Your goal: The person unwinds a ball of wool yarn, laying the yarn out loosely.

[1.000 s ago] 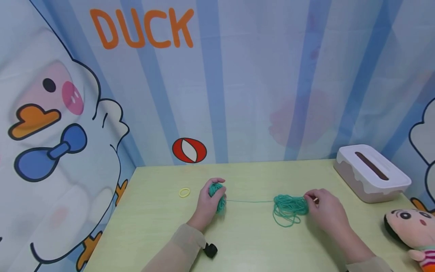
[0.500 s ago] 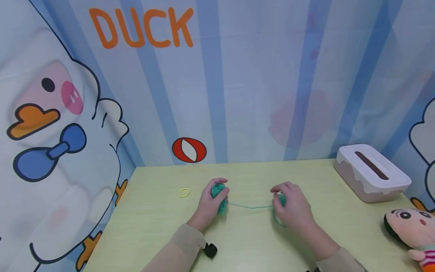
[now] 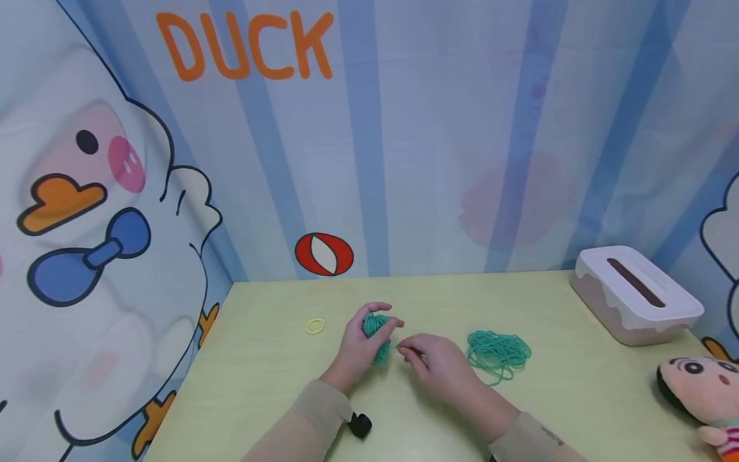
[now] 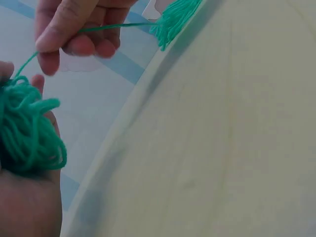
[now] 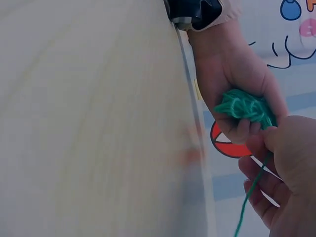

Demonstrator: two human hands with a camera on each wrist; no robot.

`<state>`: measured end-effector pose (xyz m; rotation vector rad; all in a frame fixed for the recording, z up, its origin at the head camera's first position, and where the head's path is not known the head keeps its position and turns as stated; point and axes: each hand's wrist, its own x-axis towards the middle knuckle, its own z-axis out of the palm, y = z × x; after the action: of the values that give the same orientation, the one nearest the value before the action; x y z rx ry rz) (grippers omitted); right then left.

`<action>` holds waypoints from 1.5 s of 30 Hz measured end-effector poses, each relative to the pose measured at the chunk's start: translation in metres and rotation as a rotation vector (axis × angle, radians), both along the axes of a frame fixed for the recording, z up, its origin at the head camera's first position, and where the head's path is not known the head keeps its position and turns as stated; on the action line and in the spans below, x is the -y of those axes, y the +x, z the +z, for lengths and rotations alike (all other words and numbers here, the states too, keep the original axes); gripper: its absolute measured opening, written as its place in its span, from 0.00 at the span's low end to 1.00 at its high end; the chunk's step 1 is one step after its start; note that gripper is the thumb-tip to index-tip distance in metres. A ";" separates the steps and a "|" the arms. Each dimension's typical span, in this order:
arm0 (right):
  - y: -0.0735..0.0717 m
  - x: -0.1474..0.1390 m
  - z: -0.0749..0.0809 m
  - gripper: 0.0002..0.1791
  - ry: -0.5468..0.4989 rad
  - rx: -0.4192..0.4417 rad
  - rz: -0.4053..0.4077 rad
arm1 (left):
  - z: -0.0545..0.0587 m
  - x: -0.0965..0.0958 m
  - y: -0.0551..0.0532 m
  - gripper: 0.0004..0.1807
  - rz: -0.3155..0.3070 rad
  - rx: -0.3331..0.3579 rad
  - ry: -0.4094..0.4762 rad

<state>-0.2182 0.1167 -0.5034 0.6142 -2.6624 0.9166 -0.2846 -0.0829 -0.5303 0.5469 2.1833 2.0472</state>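
A wound bundle of green yarn [image 3: 376,325] sits in my left hand [image 3: 353,351], whose fingers and thumb curl round it. Close by on its right, my right hand [image 3: 444,369] pinches a strand of the same yarn between thumb and forefinger. In the left wrist view that green strand [image 4: 118,25] runs from the bundle [image 4: 30,128] through the right fingers to a loose heap. The loose heap of green yarn [image 3: 498,353] lies on the table to the right. From the right wrist view, the bundle [image 5: 244,106] shows several loops in the left palm.
A yellow ring [image 3: 314,326] lies on the table [image 3: 271,385] left of the hands. At the back right stands a white-lidded tissue box [image 3: 637,295], with a plush doll [image 3: 701,391] at the right edge. A printed curtain [image 3: 427,141] hangs behind the table.
My right hand has moved left from the loose heap to beside the bundle, drawing the strand along. The left hand keeps its grip and has shifted slightly right.
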 end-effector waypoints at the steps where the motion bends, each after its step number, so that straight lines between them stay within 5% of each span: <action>1: 0.000 -0.003 0.001 0.07 -0.008 -0.014 -0.010 | 0.000 0.000 0.000 0.24 0.006 -0.006 -0.010; 10: 0.004 -0.035 0.011 0.05 -0.081 -0.116 -0.096 | -0.004 0.000 -0.003 0.30 -0.015 0.083 0.051; 24: 0.014 -0.089 0.004 0.06 -0.136 -0.358 -0.191 | -0.003 0.000 -0.003 0.21 0.086 0.023 -0.048; 36: 0.020 -0.136 0.019 0.07 -0.082 -0.176 -0.422 | -0.004 -0.002 -0.006 0.18 0.052 0.058 0.073; 45: 0.021 -0.162 0.015 0.12 0.013 0.033 -0.504 | -0.004 -0.002 -0.005 0.20 0.111 0.076 0.079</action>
<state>-0.1971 0.2786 -0.4880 -0.0793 -2.6553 0.7621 -0.2900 -0.0810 -0.5339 0.3567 2.1434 2.1790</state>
